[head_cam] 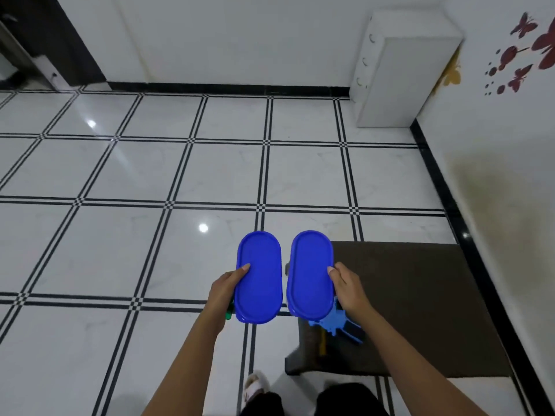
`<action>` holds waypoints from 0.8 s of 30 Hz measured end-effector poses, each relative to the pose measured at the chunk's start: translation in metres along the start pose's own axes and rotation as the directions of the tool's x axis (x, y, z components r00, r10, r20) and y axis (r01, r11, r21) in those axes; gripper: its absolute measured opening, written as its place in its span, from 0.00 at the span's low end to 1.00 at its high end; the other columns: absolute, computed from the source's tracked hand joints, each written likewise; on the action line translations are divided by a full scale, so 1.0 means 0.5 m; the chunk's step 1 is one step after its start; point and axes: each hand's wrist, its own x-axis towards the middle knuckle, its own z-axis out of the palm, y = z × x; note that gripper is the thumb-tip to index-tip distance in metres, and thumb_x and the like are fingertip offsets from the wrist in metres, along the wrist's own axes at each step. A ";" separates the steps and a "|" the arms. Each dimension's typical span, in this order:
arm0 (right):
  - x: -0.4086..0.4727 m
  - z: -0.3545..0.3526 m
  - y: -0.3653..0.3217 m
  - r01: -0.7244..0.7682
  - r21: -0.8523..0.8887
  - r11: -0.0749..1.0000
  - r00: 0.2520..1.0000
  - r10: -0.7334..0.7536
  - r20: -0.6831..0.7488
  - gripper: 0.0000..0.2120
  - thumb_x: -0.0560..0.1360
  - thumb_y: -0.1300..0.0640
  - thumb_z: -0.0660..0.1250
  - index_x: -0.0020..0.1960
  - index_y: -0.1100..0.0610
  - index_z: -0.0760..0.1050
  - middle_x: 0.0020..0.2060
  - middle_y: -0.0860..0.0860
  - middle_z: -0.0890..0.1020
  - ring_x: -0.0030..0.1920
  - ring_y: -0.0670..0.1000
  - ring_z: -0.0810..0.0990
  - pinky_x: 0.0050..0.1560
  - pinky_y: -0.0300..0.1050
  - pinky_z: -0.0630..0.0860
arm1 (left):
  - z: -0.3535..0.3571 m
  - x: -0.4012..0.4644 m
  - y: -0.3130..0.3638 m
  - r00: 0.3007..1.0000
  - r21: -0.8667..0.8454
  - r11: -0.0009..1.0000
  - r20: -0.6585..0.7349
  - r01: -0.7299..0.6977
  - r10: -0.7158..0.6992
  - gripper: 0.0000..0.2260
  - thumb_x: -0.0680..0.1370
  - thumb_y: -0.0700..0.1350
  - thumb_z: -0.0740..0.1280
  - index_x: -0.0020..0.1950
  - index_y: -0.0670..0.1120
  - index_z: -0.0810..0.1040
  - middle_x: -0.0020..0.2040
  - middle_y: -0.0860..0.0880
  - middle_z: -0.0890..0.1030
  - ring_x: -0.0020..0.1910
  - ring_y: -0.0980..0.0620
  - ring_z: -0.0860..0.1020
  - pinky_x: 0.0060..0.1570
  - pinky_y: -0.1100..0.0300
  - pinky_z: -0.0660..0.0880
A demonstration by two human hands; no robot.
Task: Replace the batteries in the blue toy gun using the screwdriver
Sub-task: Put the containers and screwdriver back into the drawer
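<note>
Hands first: the left hand (225, 288) holds a blue oval plastic container (259, 277) by its left edge, thumb on the lid, fingers curled underneath. A green object (229, 313), partly hidden, shows below this hand; what it is cannot be told. The right hand (345, 288) holds a second blue oval plastic container (310, 274) by its right edge, thumb on top, and the light-blue plastic toy gun (336, 322) hangs just below it, apparently pinched by the same fingers, though the grip is hidden. The two containers sit side by side, close but apart, lids up, at about waist level. A yellow piece (322, 345) shows beneath the gun, too blurred to identify. Under the right side lies a dark brown mat (420, 310) on the white tiled floor with black grid lines (120, 220). A white cabinet (399, 73) stands in the far corner, beside a wall with red butterfly decals (522, 52).
</note>
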 end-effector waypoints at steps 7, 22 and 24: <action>0.081 0.103 -0.074 0.008 -0.003 1.000 1.000 -0.008 0.029 0.17 0.81 0.57 0.55 0.34 0.55 0.62 0.30 0.52 0.67 0.32 0.49 0.65 0.34 0.44 0.61 | -0.110 0.079 0.085 1.000 0.014 1.000 -0.006 0.002 -0.002 0.18 0.74 0.55 0.68 0.54 0.42 0.78 0.51 0.42 0.82 0.47 0.42 0.81 0.33 0.58 0.76; 0.528 0.136 -0.298 -0.051 -0.006 0.999 0.998 0.051 -0.020 0.15 0.81 0.56 0.53 0.36 0.56 0.65 0.32 0.51 0.71 0.33 0.50 0.69 0.34 0.43 0.66 | -0.123 0.478 0.483 0.997 0.128 0.991 0.076 -0.028 0.018 0.17 0.74 0.57 0.68 0.47 0.43 0.77 0.39 0.45 0.81 0.31 0.49 0.76 0.24 0.64 0.69; 0.614 0.124 -0.343 -0.044 0.002 0.999 0.999 0.044 -0.022 0.15 0.81 0.56 0.54 0.36 0.57 0.65 0.32 0.52 0.71 0.34 0.50 0.69 0.35 0.44 0.66 | -0.116 0.543 0.564 0.996 0.126 0.991 0.080 -0.043 0.033 0.18 0.73 0.57 0.68 0.47 0.42 0.76 0.39 0.44 0.81 0.32 0.49 0.76 0.26 0.63 0.69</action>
